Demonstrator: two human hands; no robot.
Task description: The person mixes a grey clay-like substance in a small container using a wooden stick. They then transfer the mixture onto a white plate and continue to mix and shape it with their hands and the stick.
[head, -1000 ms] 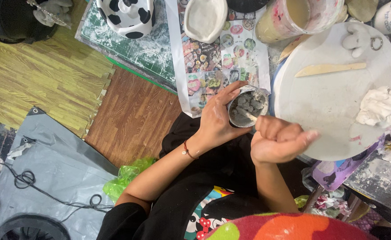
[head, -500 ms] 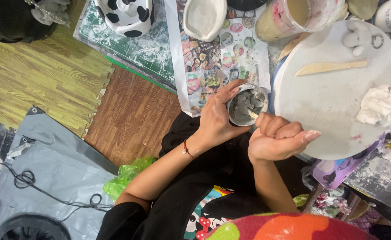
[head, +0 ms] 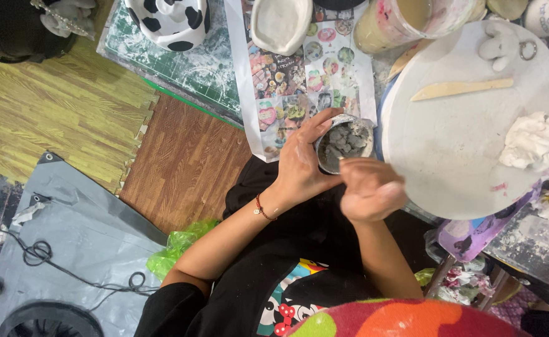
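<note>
Since a second ago the right hand [head: 369, 190] has drawn back from the small cup [head: 344, 143], its fingers now curled loosely together just below the rim. The left hand [head: 302, 163] holds the cup, fingers wrapped around its side, above the lap. Grey clay fills it, lumpy and unsmoothed. To the right, the round white board [head: 461, 150] bears a wooden stick [head: 461, 89] and white clay [head: 529, 140].

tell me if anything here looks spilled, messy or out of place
Nothing looks spilled. The left hand holds a small cup of grey clay while the right hand works at it. A white clay lump sits on the round board, whose surface is smeared with clay residue.
</note>
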